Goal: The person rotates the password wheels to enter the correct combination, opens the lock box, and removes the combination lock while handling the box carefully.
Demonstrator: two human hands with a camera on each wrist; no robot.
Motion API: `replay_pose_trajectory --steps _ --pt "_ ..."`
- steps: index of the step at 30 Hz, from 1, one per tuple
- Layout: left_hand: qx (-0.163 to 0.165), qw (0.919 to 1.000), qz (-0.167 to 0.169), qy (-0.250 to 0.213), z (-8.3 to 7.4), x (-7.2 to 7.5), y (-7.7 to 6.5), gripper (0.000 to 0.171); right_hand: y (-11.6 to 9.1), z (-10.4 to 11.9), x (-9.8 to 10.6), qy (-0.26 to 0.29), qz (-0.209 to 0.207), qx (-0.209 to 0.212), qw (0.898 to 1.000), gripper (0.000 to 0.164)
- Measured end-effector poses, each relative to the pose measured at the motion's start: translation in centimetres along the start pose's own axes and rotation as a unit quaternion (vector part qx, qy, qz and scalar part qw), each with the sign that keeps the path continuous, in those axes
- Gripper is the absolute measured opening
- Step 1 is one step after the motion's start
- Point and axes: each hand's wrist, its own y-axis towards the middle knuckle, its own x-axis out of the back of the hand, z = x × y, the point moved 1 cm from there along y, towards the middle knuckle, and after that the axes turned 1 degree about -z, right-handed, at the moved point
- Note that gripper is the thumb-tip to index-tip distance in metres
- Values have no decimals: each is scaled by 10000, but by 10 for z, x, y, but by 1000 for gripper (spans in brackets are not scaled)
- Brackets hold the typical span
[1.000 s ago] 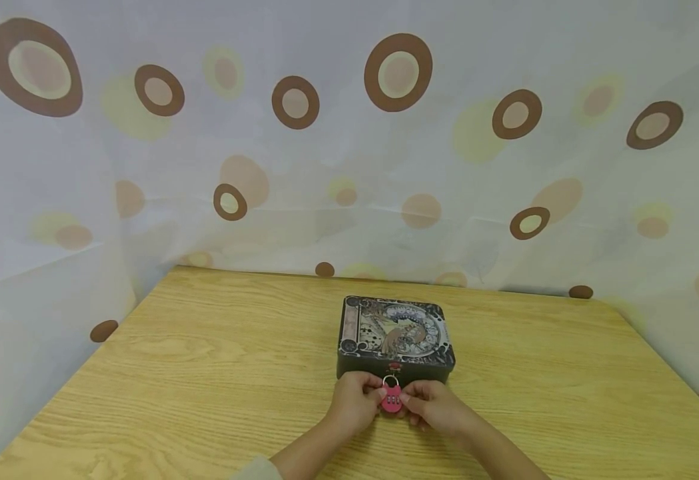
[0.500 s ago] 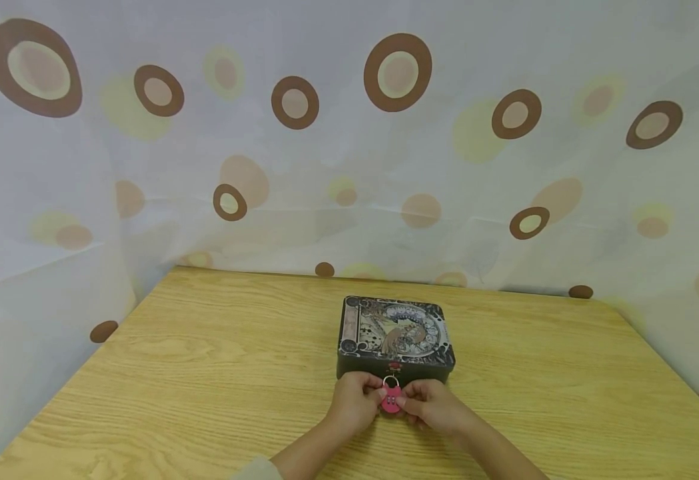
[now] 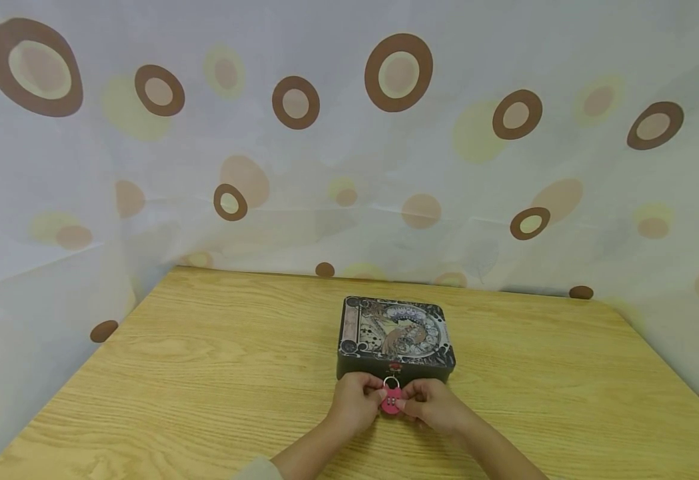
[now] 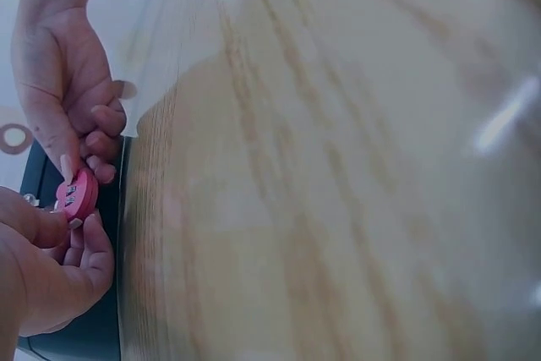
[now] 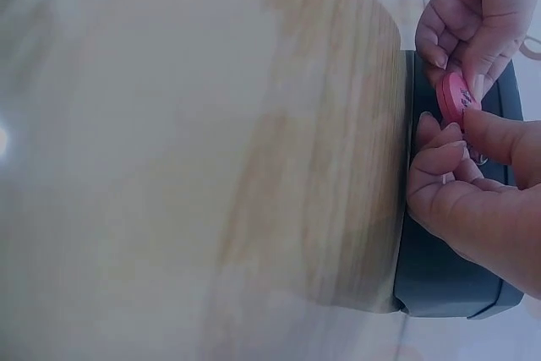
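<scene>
A pink combination padlock (image 3: 391, 401) hangs by its silver shackle at the red clasp (image 3: 394, 367) on the front of a dark tin box (image 3: 397, 333) with an ornate printed lid. From the left, my left hand (image 3: 352, 403) pinches the padlock's edge between thumb and fingers. My right hand (image 3: 436, 407) pinches the opposite side, its thumb over part of the number dials. In the left wrist view the padlock (image 4: 78, 196) shows two dials between both hands. The right wrist view has the padlock (image 5: 457, 97) tilted, fingers partly behind it.
The box stands on a wood-grain table (image 3: 217, 373), right of its middle. Behind the table and along its sides hangs a pale curtain (image 3: 349, 153) printed with brown and yellow circles.
My right thumb has slid left across the padlock's face and now covers a dial that showed one second ago. My left hand and the box have stayed put.
</scene>
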Motion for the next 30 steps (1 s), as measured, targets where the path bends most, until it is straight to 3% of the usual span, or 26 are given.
replay_pose_trajectory --steps 10,30 --pt "99 9999 2 -75 -2 0 -2 8 2 -2 -2 68 -43 -144 9999 23" --pt "231 9996 11 -184 -1 -1 -2 7 -2 1 -3 76 -86 -235 9997 20"
